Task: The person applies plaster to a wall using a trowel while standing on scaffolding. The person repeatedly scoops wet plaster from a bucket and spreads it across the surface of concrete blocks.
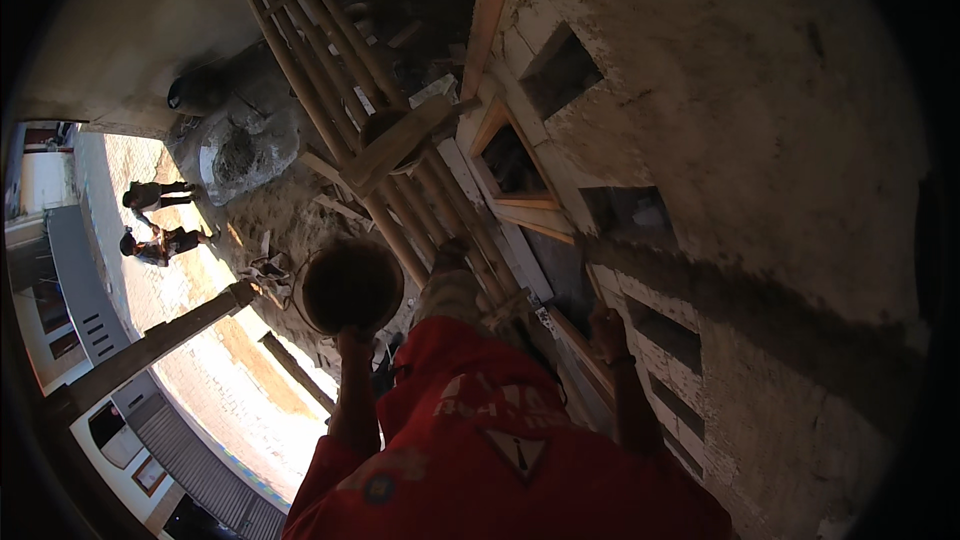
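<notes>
Red shirt fills the near centre; beyond it, the left hand has its grip clamped on the near rim of a round bucket, left of the wooden poles. Probably stiff-walled, and heavy if filled (its dark interior hides any contents), the bucket suits a hold at opposite rim edges. At right, the right hand lies beside a timber frame, its grip impossible to tell.
</notes>
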Available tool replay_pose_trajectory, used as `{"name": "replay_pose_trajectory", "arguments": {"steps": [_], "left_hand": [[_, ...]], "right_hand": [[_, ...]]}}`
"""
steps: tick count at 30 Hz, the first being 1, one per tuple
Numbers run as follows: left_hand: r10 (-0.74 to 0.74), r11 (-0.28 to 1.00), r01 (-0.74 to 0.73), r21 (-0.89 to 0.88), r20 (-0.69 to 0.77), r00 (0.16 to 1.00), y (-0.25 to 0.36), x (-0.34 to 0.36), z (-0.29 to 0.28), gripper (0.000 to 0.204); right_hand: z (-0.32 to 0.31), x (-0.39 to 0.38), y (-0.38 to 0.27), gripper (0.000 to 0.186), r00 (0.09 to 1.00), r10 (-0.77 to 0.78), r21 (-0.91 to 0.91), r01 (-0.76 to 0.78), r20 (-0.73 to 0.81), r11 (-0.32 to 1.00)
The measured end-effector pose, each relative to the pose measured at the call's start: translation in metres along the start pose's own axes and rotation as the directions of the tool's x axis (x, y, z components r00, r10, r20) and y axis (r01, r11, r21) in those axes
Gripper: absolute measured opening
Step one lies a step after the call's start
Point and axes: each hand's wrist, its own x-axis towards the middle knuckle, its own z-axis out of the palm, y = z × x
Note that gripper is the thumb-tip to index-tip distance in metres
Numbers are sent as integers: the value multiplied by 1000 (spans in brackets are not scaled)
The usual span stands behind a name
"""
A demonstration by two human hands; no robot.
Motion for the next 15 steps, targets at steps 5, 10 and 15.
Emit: {"name": "replay_pose_trajectory", "arguments": {"steps": [5,10,15], "left_hand": [[99,995,-96,23,-140,985,30,41,-23,29],[-33,803,-2,-596,-48,998,46,68,-27,28],[391,914,-330,236,-289,874,64,84,-36,44]], "right_hand": [[19,-23,27,32,973,229,275,-218,-7,936],[42,-49,46,36,926,378,491,-325,-9,808],[54,-52,79,31,900,433,507,-393,42,767]]}}
